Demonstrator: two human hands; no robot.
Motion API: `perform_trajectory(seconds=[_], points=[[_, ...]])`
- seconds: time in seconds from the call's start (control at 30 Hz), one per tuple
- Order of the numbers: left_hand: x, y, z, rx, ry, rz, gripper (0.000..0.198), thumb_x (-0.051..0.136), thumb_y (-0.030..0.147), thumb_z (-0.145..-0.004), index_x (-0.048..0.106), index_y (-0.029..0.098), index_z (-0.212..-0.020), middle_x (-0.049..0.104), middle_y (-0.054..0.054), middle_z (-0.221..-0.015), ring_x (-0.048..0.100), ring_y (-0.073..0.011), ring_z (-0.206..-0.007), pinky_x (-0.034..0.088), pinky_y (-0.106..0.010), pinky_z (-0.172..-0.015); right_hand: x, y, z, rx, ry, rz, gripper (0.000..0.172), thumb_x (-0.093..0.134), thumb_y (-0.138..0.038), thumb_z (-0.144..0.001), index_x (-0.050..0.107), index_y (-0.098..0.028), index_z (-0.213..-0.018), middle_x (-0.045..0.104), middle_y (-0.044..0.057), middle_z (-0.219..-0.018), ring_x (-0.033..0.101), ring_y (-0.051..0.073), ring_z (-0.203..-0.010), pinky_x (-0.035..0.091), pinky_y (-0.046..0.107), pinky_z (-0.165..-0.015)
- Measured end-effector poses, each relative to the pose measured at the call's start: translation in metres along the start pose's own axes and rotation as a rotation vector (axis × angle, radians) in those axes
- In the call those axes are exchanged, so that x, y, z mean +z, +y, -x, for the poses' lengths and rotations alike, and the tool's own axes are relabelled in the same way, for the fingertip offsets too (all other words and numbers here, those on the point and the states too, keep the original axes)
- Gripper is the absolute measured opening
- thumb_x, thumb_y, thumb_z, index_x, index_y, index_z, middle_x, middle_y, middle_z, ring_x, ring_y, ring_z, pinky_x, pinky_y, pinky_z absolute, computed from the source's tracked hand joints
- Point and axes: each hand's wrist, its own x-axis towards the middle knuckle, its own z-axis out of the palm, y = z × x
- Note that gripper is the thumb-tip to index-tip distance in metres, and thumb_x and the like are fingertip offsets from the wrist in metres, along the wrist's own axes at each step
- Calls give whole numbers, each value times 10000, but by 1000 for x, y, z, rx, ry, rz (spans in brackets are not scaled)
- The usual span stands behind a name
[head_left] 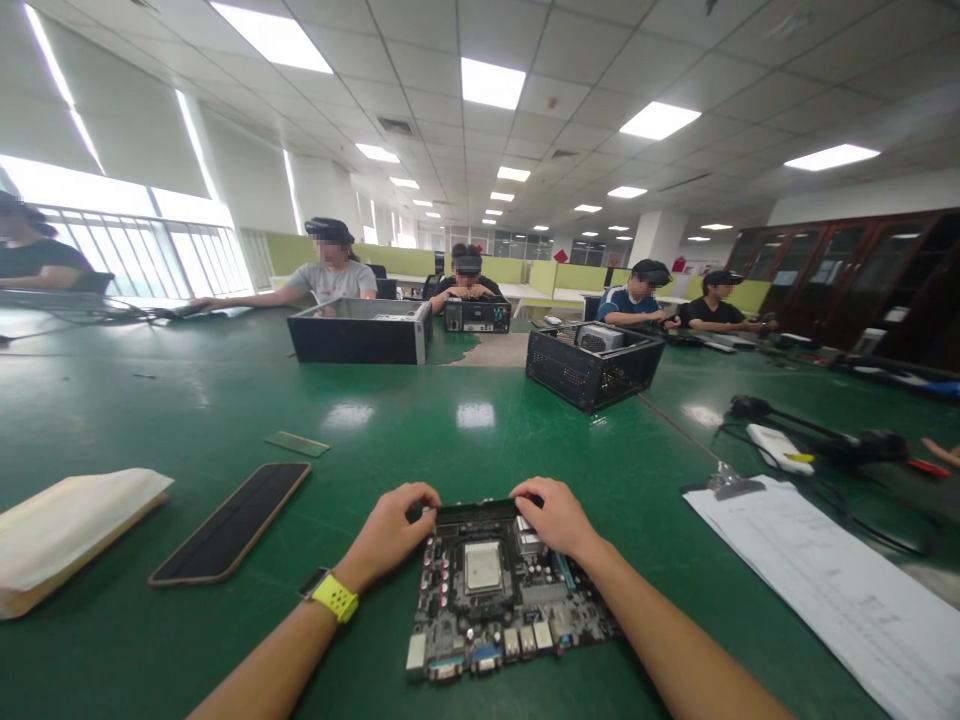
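Note:
A motherboard point(536, 597) lies flat on the green table in front of me, its port side facing me. A square silver processor point(482, 567) sits in its socket. My left hand point(397, 530) has thumb and fingers curled at the far left corner of the board. At the far right my right hand point(553, 515) grips the same edge with bent fingers. Between the fingertips runs a dark narrow strip point(477, 511); whether it is a slot or a memory module I cannot tell. My right forearm covers the board's right side.
Left of the board lie a phone point(231, 524), a thin green strip point(298, 443) and a paper packet point(75, 530). A clipboard with papers point(799, 570) and cables are on the right. Open computer cases point(360, 335) point(592, 365) stand farther back; several people sit beyond.

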Motion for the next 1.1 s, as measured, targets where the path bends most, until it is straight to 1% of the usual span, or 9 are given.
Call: perform_trajectory(seconds=[0.27, 0.4, 0.53, 0.6, 0.67, 0.77, 0.83, 0.93, 1.1], points=[[0, 0, 0, 9, 7, 13, 140, 493, 228, -779, 624, 190, -813, 666, -12, -837, 604, -170, -804, 457, -283, -756, 2, 2, -1, 15, 0, -4, 204, 518, -265, -802, 688, -235, -911, 692, -2, -928, 594, 163, -870, 418, 279, -826], [-1, 1, -1, -5, 26, 22, 182, 479, 301, -823, 626, 196, -843, 672, -17, -860, 611, -171, -816, 463, -280, -763, -9, -8, 0, 46, 40, 31, 223, 534, -297, -805, 670, -220, -964, 680, 23, -983, 580, 179, -931, 408, 308, -865], [-2, 0, -3, -70, 125, 0, 258, 451, 390, -848, 625, 201, -846, 681, -20, -859, 620, -179, -801, 469, -278, -726, -15, -55, 13, -23, 111, 105, 279, 503, -384, -848, 643, -223, -1027, 648, 47, -1087, 536, 211, -1040, 364, 368, -940], [-3, -2, -3, -91, 171, -14, 275, 444, 410, -849, 624, 202, -841, 684, -21, -859, 623, -183, -800, 470, -278, -709, -5, -86, 28, -105, 40, 114, 391, 475, -493, -852, 617, -235, -1108, 615, 62, -1171, 508, 245, -1106, 329, 412, -990], [-5, -2, -3, -100, 198, -22, 285, 440, 418, -851, 622, 199, -843, 685, -26, -859, 625, -183, -796, 471, -281, -708, 15, -111, 45, -157, -95, 128, 625, 474, -637, -788, 524, -236, -1265, 512, 91, -1324, 412, 320, -1230, 254, 490, -1049], [-6, -2, -3, -112, 218, -28, 292, 443, 426, -850, 621, 195, -832, 687, -30, -845, 626, -183, -773, 476, -286, -702, 47, -129, 64, -106, -227, 166, 875, 480, -726, -705, 396, -179, -1383, 345, 151, -1443, 244, 420, -1325, 152, 594, -1068], [-6, -2, -3, -110, 223, -31, 290, 449, 429, -846, 621, 197, -816, 689, -29, -839, 626, -182, -763, 479, -285, -695, 61, -129, 70, -76, -262, 190, 845, 479, -695, -719, 417, -163, -1372, 331, 168, -1445, 227, 438, -1326, 142, 618, -1059], [-6, -1, -3, -100, 217, -31, 283, 457, 423, -843, 623, 196, -808, 689, -26, -835, 629, -181, -760, 481, -281, -692, 64, -120, 66, -108, -264, 199, 739, 511, -624, -729, 479, -192, -1327, 387, 156, -1417, 278, 423, -1308, 178, 607, -1050], [-7, -1, -3, -112, 203, -36, 287, 460, 421, -843, 633, 194, -832, 691, -27, -837, 632, -185, -761, 482, -282, -683, 33, -74, 30, -18, -192, 264, 612, 494, -550, -784, 493, -242, -1313, 423, 114, -1403, 295, 379, -1313, 216, 556, -1044]])
